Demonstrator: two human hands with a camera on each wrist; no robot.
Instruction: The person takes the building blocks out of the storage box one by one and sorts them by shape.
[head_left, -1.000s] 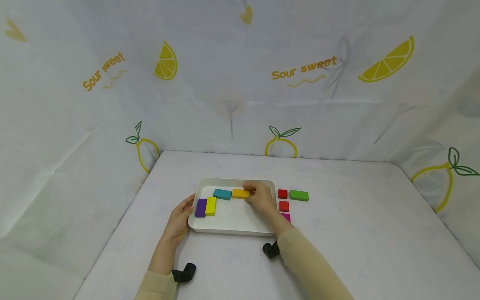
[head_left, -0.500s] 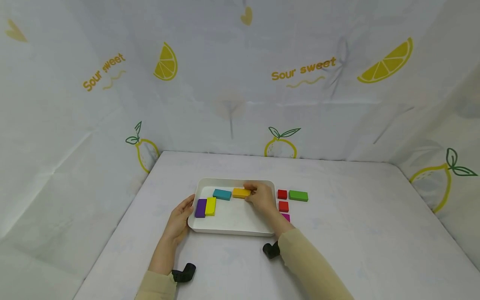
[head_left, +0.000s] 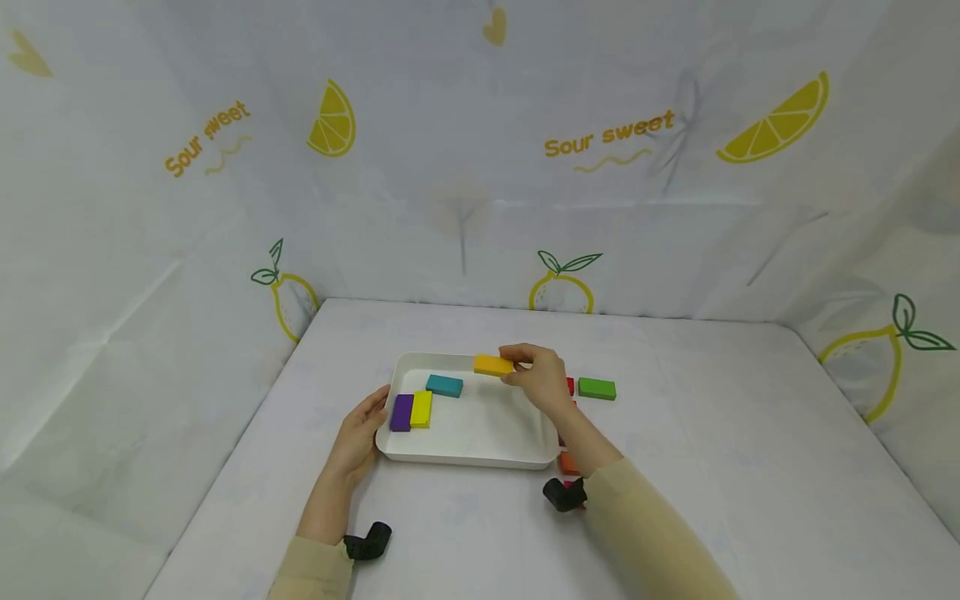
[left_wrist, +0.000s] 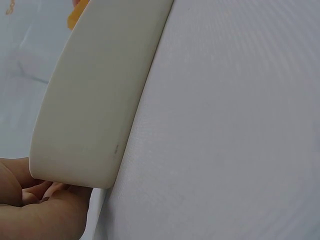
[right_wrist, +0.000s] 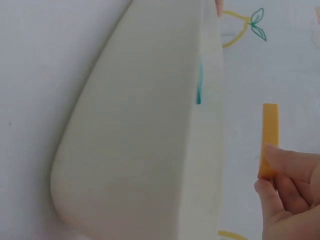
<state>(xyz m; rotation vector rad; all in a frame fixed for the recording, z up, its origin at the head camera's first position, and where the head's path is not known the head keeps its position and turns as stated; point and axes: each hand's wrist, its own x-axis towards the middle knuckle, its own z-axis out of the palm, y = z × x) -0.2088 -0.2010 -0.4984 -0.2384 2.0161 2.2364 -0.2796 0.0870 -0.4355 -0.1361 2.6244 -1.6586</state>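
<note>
My right hand (head_left: 538, 377) pinches an orange block (head_left: 492, 365) by its right end and holds it in the air above the far edge of a white tray (head_left: 465, 446). The right wrist view shows the orange block (right_wrist: 269, 140) end-on between my fingertips (right_wrist: 280, 172), clear of the tray (right_wrist: 150, 140). My left hand (head_left: 363, 433) grips the tray's left rim, and its fingers (left_wrist: 35, 200) curl under the corner of the tray (left_wrist: 95, 100). In the tray lie a teal block (head_left: 445, 385), a yellow block (head_left: 422, 409) and a purple block (head_left: 402, 412).
On the white table right of the tray lie a green block (head_left: 597, 388), a red block (head_left: 571, 386) partly behind my hand, and an orange-red block (head_left: 567, 462) beside my forearm. Lemon-printed cloth walls enclose the table on three sides.
My right hand has lifted the orange block from the tray floor next to the teal block and raised it above the far rim. The left hand has stayed on the tray's rim.
</note>
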